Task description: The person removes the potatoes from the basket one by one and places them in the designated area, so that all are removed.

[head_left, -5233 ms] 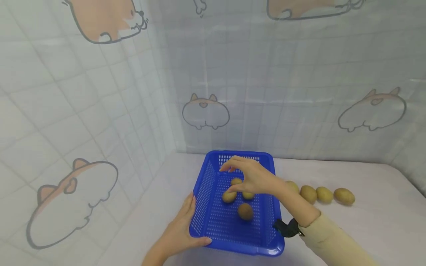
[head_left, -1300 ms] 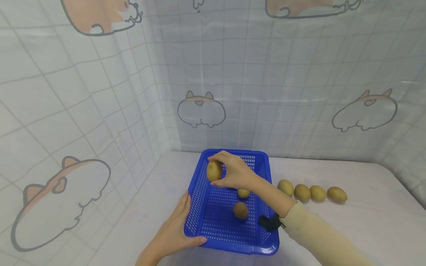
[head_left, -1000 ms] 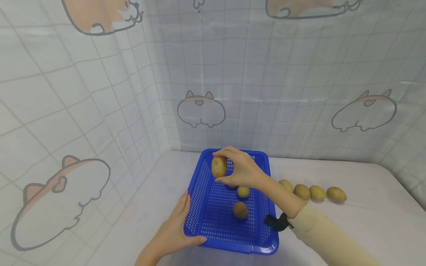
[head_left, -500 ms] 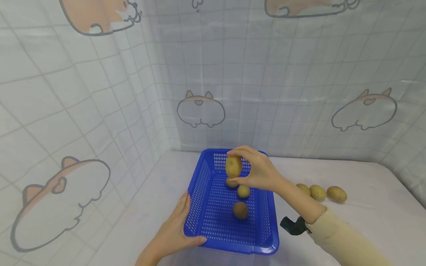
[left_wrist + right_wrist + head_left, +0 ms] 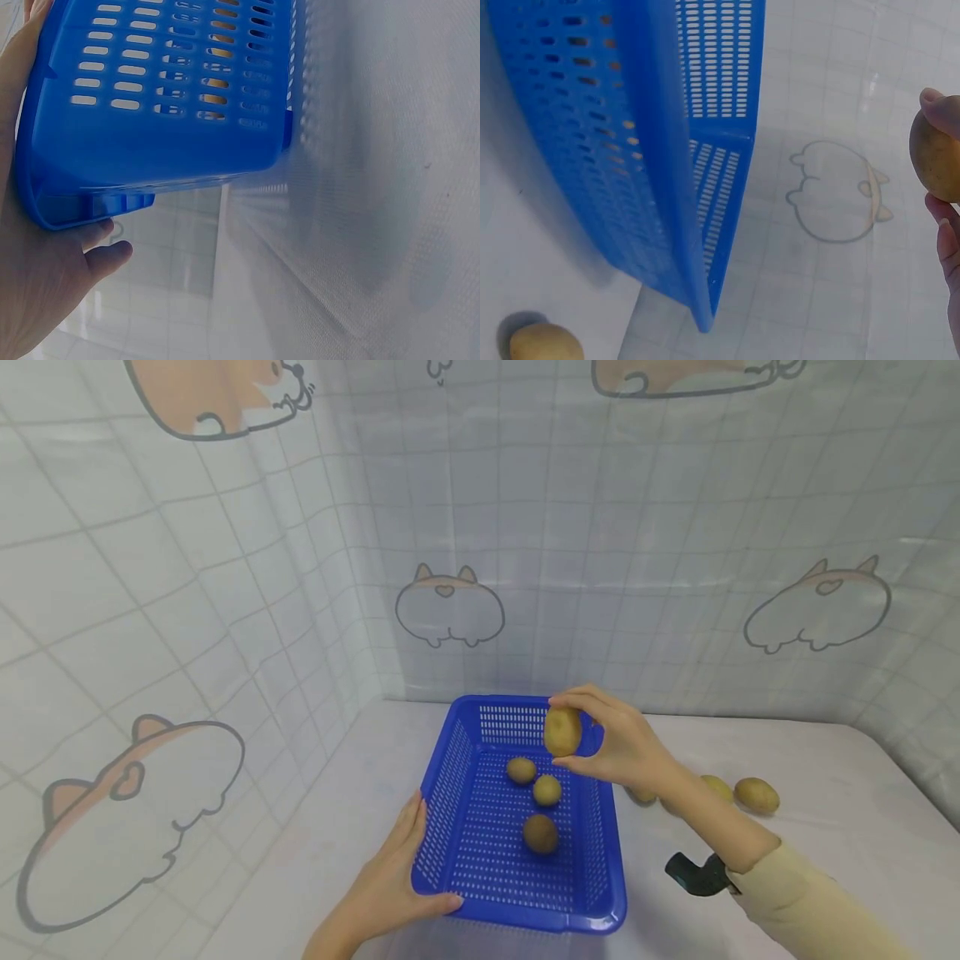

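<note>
A: What is met nearest?

B: The near left corner of the blue basket is spanned by the left hand, its fingers laid along the left side and its thumb on the near rim. Smooth plastic is seen, with rounded corners and walls and floor pierced by rows of small slots.

A: And inside?

B: Three potatoes are counted, dull-skinned and roundish. The darkest is set nearer; the other two are placed close together farther back. Room is left between all three and the left wall.

A: Where is the right hand seen?

B: Raised, below a cream sleeve, with one held potato pinched between thumb and fingers. In the head view it is seen against the basket's far right corner; its height above the rim cannot be told.

A: What is found beyond?

B: On the pale counter, four loose potatoes are lined up to the right, two partly hidden by the right arm. The far edge is backed by a grid-printed sheet, creased and slightly shiny, on which five animal drawings are shown.
</note>
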The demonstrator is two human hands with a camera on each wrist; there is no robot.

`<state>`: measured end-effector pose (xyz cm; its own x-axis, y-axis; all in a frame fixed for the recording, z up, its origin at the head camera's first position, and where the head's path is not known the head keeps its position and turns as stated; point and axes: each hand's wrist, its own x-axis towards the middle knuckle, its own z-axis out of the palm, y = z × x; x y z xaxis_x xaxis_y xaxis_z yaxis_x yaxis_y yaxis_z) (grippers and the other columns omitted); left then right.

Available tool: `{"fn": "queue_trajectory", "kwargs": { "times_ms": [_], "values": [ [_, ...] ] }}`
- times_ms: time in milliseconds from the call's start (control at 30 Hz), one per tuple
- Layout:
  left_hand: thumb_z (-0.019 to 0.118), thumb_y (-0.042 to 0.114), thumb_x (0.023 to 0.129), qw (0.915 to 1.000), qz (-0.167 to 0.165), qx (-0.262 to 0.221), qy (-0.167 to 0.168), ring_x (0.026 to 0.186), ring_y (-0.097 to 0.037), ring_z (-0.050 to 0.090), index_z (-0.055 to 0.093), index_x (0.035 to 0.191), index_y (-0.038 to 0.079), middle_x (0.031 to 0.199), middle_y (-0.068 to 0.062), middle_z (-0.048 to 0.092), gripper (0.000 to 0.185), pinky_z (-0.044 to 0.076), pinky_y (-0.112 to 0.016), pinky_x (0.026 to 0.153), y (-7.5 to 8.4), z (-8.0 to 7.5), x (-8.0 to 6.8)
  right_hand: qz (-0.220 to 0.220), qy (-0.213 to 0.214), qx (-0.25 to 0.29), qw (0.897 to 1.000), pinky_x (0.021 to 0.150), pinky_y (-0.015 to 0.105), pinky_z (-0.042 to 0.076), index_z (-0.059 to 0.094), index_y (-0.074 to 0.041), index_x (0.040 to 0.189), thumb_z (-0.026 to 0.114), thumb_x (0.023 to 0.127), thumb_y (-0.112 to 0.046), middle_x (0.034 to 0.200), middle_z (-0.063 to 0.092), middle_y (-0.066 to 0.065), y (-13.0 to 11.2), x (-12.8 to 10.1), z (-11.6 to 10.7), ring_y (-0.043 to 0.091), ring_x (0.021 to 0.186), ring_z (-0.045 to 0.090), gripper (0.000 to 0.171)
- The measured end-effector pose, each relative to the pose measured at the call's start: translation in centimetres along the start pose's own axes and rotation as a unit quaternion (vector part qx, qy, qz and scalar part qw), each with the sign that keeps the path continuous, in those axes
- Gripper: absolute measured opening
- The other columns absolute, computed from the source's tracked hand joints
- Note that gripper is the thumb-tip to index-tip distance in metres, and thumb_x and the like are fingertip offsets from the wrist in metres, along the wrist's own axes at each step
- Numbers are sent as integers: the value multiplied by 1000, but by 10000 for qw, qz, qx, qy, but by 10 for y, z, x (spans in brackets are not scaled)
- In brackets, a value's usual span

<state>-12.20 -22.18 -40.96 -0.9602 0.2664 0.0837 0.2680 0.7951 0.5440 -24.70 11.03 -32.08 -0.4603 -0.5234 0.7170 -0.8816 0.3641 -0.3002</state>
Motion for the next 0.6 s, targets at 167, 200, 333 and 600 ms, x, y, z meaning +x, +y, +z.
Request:
{"fn": "queue_trajectory", "kwargs": {
  "times_ms": [167, 200, 333, 600],
  "values": [
    [76, 63, 68, 9999, 81, 4, 69, 144, -39, 8, 10, 150, -8, 159, -17, -3, 126, 21, -56, 108, -1, 1, 0, -32, 19, -138, 9999, 69, 28, 51, 59, -9, 126, 92, 59, -14, 123, 60, 2, 3, -7, -5, 14, 97, 58, 75],
    [76, 62, 68, 9999, 99, 2, 82, 144, -39, 8, 10, 149, -8, 159, -17, -3, 126, 21, -56, 108, -1, 1, 1, -32, 32, -161, 9999, 69, 29, 51, 59, -9, 126, 92, 59, -14, 123, 60, 2, 4, -8, -6, 14, 97, 58, 75],
    [77, 60, 69, 9999, 104, -8, 93, 143, -39, 8, 10, 150, -8, 159, -18, -3, 126, 23, -58, 107, -1, 0, 0, 90, 30, -281, 9996, 70, 26, 49, 59, -11, 127, 92, 58, -14, 123, 60, 1, 4, -13, -12, 14, 97, 57, 76],
    [76, 61, 69, 10000, 19, -65, 43, 144, -37, 7, 8, 151, -6, 160, -16, -4, 126, 24, -59, 107, 0, 0, 0, 376, 12, -588, 9976, 72, 22, 48, 59, -11, 127, 93, 58, -19, 125, 59, 1, 4, -24, -23, 11, 100, 57, 77]
  ]
}}
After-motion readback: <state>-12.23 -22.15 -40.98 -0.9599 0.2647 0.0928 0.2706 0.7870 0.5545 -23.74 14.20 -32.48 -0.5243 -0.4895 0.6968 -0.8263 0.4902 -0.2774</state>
